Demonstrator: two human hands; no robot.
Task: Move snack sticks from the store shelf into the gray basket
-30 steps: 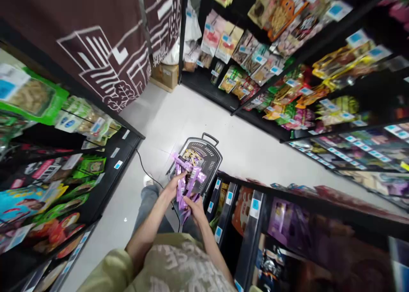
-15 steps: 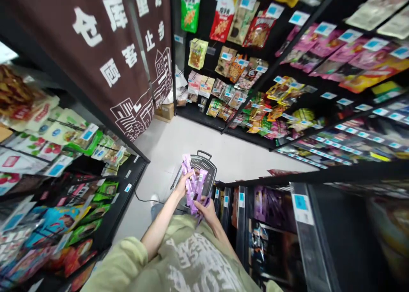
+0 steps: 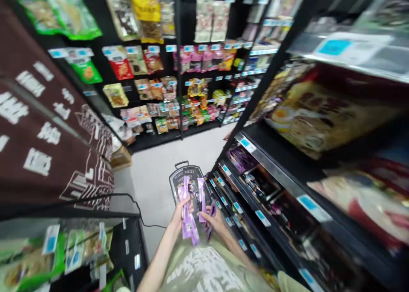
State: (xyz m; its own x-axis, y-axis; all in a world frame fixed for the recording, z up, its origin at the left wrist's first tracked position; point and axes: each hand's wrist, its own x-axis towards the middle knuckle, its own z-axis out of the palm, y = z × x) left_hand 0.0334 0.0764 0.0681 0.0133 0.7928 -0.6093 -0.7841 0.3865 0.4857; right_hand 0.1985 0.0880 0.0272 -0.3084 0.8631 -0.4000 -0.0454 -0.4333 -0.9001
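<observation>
Both my hands are low in the middle of the view, close to my chest. My left hand (image 3: 179, 214) grips a bunch of long purple snack packets (image 3: 187, 213). My right hand (image 3: 214, 218) holds more of the purple packets (image 3: 201, 198), fingers closed round them. Just beyond the hands a dark grey shopping basket (image 3: 183, 176) with a handle stands on the pale floor; what lies in it is hidden behind the packets.
Black shelves (image 3: 255, 172) with blue price tags run along the right, close to my right arm. A back wall of hanging snack bags (image 3: 166, 87) faces me. A brown curtain (image 3: 47, 130) hangs at left, with a cardboard box (image 3: 120, 157) and a black cable (image 3: 143, 217) on the floor.
My head has lifted and turned right, so the back shelves now sit centred. My hands have drawn the purple packets closer to my chest and spread them apart.
</observation>
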